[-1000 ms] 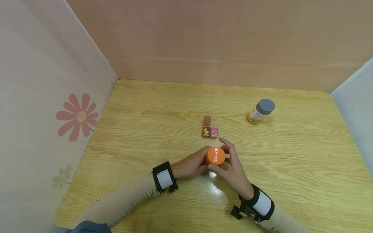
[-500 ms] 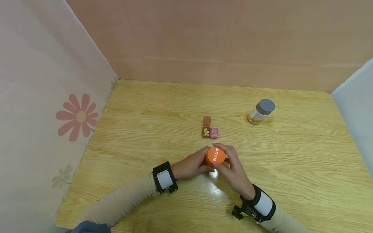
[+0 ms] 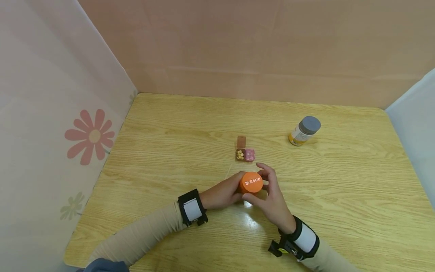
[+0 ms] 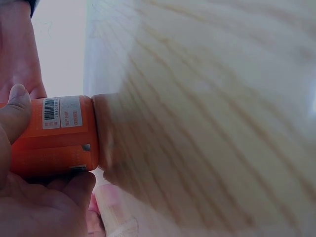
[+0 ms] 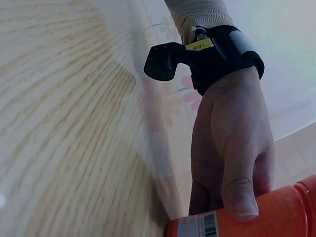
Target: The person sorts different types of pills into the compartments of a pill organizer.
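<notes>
My left hand (image 3: 221, 194) holds an orange bottle upright. In the right wrist view its thumb presses the bottle's body (image 5: 281, 210); the left wrist view shows a barcode label (image 4: 62, 112) near the base. From the right, my right hand (image 3: 274, 206) curves around the orange cap (image 3: 251, 182), which has white lettering. The thumb lies at the cap's near edge, with fingers along the right and far side; the index fingertip sticks out past it. Part of the right hand's contact is hidden. Beyond the hands, a small brown compartment (image 3: 240, 154) stands uncovered with several yellow tablets.
Beside it sits a covered pink compartment (image 3: 250, 155), and a brown lid (image 3: 241, 141) lies folded back behind. A second bottle with a grey lid (image 3: 310, 125) stands at the back right of the wooden table (image 3: 183, 124). Cloth panels (image 3: 91, 75) border the table.
The cap's lettering has turned clockwise from roughly upright to nearly sideways. My right fingers closed in on the cap, then turned with the index finger swinging outward. The left hand stayed still.
</notes>
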`<state>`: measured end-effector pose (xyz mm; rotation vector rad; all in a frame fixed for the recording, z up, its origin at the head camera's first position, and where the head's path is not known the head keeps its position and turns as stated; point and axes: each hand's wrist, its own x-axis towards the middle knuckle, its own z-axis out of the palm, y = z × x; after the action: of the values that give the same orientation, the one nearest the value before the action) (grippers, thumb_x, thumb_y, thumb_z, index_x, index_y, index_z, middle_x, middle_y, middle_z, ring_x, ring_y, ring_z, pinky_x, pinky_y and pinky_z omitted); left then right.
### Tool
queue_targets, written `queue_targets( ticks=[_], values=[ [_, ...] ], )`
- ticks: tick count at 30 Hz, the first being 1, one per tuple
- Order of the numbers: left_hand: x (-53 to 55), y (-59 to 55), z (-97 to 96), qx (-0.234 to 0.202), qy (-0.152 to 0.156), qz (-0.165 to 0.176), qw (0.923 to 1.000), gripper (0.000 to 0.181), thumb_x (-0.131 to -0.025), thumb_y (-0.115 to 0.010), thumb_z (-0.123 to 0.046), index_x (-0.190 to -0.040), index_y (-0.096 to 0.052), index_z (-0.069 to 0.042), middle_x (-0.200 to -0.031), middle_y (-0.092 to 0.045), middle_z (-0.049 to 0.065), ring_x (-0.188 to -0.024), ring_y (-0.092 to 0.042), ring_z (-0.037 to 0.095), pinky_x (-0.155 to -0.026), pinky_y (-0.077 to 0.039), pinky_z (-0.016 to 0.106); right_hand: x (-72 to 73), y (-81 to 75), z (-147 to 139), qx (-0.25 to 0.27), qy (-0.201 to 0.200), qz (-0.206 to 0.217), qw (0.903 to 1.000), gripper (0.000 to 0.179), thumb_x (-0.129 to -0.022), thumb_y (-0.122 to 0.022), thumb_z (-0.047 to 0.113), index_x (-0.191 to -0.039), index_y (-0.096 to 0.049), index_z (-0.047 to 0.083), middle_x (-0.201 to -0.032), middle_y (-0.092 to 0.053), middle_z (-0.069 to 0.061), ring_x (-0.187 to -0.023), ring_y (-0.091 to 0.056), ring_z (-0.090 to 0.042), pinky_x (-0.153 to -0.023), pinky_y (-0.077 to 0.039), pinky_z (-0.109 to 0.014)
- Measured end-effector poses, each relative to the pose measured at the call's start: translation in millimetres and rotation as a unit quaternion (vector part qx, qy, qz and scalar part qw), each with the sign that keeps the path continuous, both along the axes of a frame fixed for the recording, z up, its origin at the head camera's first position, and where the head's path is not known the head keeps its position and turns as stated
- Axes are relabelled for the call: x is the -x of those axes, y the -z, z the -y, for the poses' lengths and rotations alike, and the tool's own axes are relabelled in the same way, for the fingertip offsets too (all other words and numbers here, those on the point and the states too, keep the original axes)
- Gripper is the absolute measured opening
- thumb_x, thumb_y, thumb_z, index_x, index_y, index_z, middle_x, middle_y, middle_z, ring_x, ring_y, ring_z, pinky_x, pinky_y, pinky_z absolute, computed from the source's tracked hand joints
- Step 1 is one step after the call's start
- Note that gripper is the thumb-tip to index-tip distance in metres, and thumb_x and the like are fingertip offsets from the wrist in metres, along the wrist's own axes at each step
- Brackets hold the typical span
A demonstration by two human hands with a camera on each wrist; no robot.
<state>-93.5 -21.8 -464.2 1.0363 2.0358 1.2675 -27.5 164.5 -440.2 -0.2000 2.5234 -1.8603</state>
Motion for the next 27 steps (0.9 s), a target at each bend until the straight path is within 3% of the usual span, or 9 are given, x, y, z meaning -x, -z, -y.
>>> queue_targets(
  ticks=[3, 8, 14, 20, 27],
  values=[
    [0.0, -1.2, -0.4, -0.002, -0.001, -0.001, 1.0, 0.056, -0.098, -0.067, -0.012, -0.146, -0.038, -0.006, -0.143, -0.051, 0.008, -0.13, -0.05, 0.011, -0.112, -0.039, 0.026, -0.5, -0.7, -1.8, -0.006, -0.018, -0.013, 0.9997, 0.073, -0.093, -0.067, 0.0, -0.157, -0.036, 0.015, -0.123, -0.045, -0.008, -0.117, -0.043, -0.02, -0.093, -0.042, -0.04],
    [-0.3, -1.9, -0.8, 0.002, -0.006, -0.003, 1.0, 0.058, -0.096, -0.07, -0.014, -0.145, -0.04, -0.005, -0.143, -0.053, 0.009, -0.13, -0.051, 0.013, -0.112, -0.039, 0.025, -2.0, -2.6, -3.4, 0.02, -0.039, -0.01, 0.999, 0.06, -0.096, -0.052, -0.002, -0.154, -0.043, 0.01, -0.128, -0.044, -0.008, -0.118, -0.042, -0.015, -0.093, -0.04, -0.034],
    [-0.5, -2.1, -0.6, -0.001, -0.006, 0.002, 1.0, 0.055, -0.097, -0.069, -0.011, -0.143, -0.04, -0.006, -0.139, -0.054, 0.009, -0.126, -0.053, 0.013, -0.11, -0.041, 0.025, -1.9, -1.8, -2.6, 0.022, -0.034, -0.017, 0.999, 0.049, -0.096, -0.061, -0.003, -0.143, -0.048, 0.005, -0.131, -0.047, -0.007, -0.119, -0.045, -0.012, -0.092, -0.042, -0.03],
    [-0.7, -4.3, -0.2, 0.013, -0.006, 0.011, 0.9998, 0.053, -0.1, -0.064, -0.009, -0.147, -0.037, -0.008, -0.143, -0.051, 0.007, -0.13, -0.049, 0.01, -0.114, -0.037, 0.027, -0.6, -0.2, -1.1, 0.021, -0.013, 0.02, 0.9995, 0.057, -0.09, -0.075, 0.001, -0.136, -0.04, 0.0, -0.128, -0.048, -0.003, -0.119, -0.048, -0.016, -0.095, -0.042, -0.036],
    [-0.5, -2.5, -0.2, 0.006, -0.003, -0.001, 1.0, 0.055, -0.099, -0.066, -0.011, -0.146, -0.038, -0.006, -0.143, -0.051, 0.009, -0.131, -0.05, 0.012, -0.113, -0.039, 0.027, -0.6, -0.8, -3.7, -0.017, -0.024, -0.005, 0.9996, 0.079, -0.091, -0.073, 0.002, -0.157, -0.031, 0.01, -0.123, -0.046, -0.008, -0.117, -0.044, -0.018, -0.092, -0.043, -0.037]
  ],
)
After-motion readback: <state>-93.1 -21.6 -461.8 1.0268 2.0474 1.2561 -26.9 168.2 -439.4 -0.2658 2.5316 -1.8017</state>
